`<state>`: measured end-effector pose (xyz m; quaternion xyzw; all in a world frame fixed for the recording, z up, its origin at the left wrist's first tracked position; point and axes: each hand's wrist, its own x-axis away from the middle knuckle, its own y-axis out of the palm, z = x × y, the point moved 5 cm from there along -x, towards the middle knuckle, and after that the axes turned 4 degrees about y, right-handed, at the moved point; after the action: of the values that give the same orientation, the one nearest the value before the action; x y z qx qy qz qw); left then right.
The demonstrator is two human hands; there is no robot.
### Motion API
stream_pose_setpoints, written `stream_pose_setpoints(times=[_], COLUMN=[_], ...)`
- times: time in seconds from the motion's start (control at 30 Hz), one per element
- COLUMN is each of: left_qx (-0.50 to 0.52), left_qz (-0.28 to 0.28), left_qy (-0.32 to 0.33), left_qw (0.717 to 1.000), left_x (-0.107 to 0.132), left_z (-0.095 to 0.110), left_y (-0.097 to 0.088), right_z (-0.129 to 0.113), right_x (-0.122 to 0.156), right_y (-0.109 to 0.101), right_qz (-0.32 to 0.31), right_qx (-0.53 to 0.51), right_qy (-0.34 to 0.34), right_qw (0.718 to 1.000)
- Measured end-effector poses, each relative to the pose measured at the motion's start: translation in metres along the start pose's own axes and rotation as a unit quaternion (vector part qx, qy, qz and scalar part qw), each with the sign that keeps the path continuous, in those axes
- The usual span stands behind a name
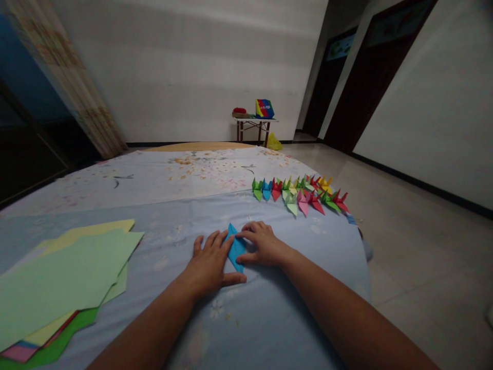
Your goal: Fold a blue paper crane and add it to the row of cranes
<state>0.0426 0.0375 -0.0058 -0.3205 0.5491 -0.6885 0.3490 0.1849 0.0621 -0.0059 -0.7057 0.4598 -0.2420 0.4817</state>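
A small folded piece of blue paper (235,248) lies on the light blue cloth (269,318) in front of me. My left hand (210,264) rests flat beside it, fingers stretched out and touching its left edge, thumb below its lower tip. My right hand (262,242) presses on its right side, fingers curled down onto the fold. A row of finished folded paper cranes (298,194) in green, blue, red, pink and yellow stands further back to the right.
A stack of coloured paper sheets (61,282), pale green on top, lies at the left. The cloth's right edge drops to a tiled floor (416,246). A small table (254,126) with a colourful box stands by the far wall.
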Motion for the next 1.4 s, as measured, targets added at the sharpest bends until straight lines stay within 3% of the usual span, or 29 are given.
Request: stream_pose_setpoints(times=[0.37,0.5,0.73,0.83,1.0,1.4], left_qx=[0.043,0.052,0.043,0.062,0.054,0.056], left_qz=[-0.030,0.006,0.053,0.099,0.184,0.174], left_qy=[0.029,0.024,0.022,0.021,-0.067,-0.076], left_qw=[0.998,0.998,0.997,0.993,0.979,0.980], left_x=[-0.003,-0.005,-0.005,-0.004,-0.005,-0.005], left_z=[-0.020,-0.026,-0.026,-0.029,-0.036,-0.020], left_y=[-0.004,-0.011,-0.007,-0.008,-0.018,-0.016], right_z=[0.001,0.008,0.004,0.009,0.015,-0.004], right_x=[0.003,0.000,0.003,0.003,0.000,-0.002], right_y=[-0.004,-0.004,-0.003,-0.007,-0.010,-0.005], right_qz=[-0.016,0.008,-0.003,0.036,0.098,0.066], right_qx=[-0.029,-0.062,-0.049,-0.068,-0.062,-0.033], right_qy=[-0.013,0.016,-0.016,0.002,0.028,0.027], right_qw=[0.999,0.998,0.999,0.997,0.993,0.997])
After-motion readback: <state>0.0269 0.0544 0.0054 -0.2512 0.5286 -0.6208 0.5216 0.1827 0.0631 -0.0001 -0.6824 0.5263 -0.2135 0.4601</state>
